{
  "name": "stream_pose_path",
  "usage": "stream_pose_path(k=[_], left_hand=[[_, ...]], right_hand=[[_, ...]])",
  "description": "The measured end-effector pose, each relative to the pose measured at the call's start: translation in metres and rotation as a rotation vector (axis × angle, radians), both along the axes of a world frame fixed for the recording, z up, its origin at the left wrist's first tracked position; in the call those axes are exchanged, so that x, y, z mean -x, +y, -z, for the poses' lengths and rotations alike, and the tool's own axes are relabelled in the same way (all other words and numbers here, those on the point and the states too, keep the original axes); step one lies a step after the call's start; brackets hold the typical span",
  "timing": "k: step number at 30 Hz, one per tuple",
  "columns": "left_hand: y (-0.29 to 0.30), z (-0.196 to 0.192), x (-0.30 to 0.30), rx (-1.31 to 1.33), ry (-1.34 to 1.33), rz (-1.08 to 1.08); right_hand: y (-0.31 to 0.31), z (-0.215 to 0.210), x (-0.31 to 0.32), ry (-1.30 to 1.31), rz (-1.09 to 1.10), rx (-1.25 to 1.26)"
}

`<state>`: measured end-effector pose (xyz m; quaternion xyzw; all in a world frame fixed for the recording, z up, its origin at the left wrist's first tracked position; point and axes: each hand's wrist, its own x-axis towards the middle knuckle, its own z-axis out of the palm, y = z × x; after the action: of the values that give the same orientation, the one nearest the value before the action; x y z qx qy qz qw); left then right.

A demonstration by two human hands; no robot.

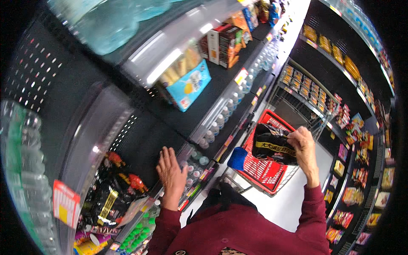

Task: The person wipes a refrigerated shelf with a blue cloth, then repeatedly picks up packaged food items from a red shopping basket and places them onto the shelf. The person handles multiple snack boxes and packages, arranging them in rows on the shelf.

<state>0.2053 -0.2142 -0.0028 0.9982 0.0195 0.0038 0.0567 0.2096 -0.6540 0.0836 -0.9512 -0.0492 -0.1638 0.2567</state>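
Observation:
In my right hand (302,148) a black snack bag (272,146) with a yellow band is pinched by its right edge. It is held over a red shopping basket (274,180) that sits in a metal cart frame. My left hand (171,172) is stretched out, fingers up and holding nothing, by the edge of a dark shelf (157,138). More black bags with yellow bands (108,204) lie on the shelf to the left of that hand. A blue cloth-like item (237,159) hangs at the basket's left corner.
Shelves of bottled water (231,106) and green-capped bottles (138,231) line the left. A light blue box (189,85) stands above. A metal rack of canned goods (308,89) is past the basket. Packaged snacks (352,195) fill the right-hand shelves.

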Motion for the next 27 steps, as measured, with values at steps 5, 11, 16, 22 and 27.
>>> stream_pose_path(k=[5, 11, 16, 22, 27], left_hand=[[-0.005, -0.016, 0.028, 0.491, -0.153, 0.141], [-0.016, -0.031, 0.067, 0.802, -0.346, 0.092], [-0.004, -0.02, 0.069, 0.987, -0.535, -0.088], [0.025, -0.02, 0.043, 0.999, -0.704, -0.296], [0.038, -0.017, 0.031, 0.962, -0.642, -0.45]], right_hand=[[0.068, -0.089, -0.03, -0.011, -0.284, -0.096], [0.168, -0.137, -0.08, -0.122, -0.659, -0.113], [0.261, -0.135, -0.123, -0.244, -0.886, -0.17], [0.337, -0.1, -0.164, -0.317, -0.987, -0.181], [0.37, -0.079, -0.179, -0.282, -0.986, -0.162]])
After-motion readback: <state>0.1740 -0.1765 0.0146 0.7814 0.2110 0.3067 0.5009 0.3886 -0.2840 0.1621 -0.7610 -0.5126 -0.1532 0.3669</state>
